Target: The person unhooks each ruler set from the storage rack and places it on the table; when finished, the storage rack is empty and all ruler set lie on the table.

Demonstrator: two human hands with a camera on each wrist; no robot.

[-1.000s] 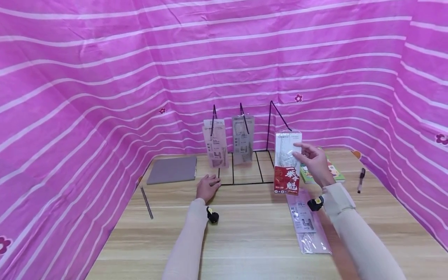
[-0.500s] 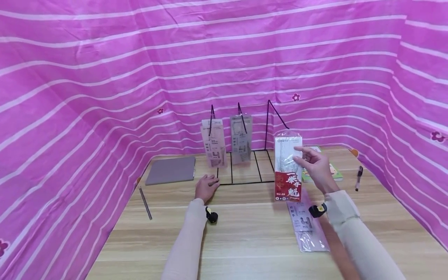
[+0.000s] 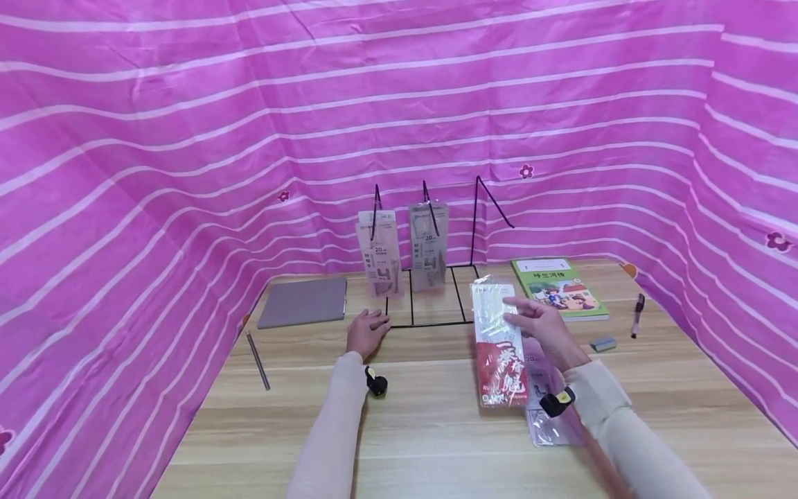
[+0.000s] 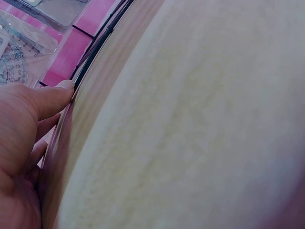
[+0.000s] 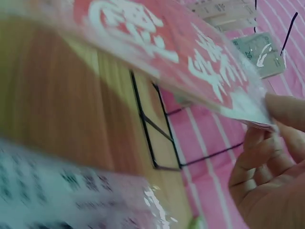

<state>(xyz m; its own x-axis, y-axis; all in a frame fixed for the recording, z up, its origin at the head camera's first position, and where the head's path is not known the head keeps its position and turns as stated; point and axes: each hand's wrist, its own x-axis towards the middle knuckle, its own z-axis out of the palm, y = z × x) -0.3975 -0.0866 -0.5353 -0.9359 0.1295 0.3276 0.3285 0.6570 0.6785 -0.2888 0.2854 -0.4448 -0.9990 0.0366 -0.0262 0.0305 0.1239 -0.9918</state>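
Your right hand [image 3: 541, 326] pinches the red ruler pack [image 3: 499, 346] by its clear upper half, carrying it low over the desk [image 3: 436, 430], in front of the wire rack [image 3: 436, 298]. Left hand [image 3: 368, 331] rests flat at the rack's front-left corner, grip holding nothing. Judged step: pack off-hook, coming down. Next calls for a bare patch beside the clear pack [image 3: 551, 423].

pink white-striped cloth [image 3: 187, 138], red-and-clear ruler pack [image 3: 499, 346], green book [image 3: 559, 288]

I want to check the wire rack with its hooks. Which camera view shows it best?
The head view: the whole wire rack shows, two packets hanging. The right wrist view shows only base wires behind the red packet; the left wrist view only one wire near the left hand.
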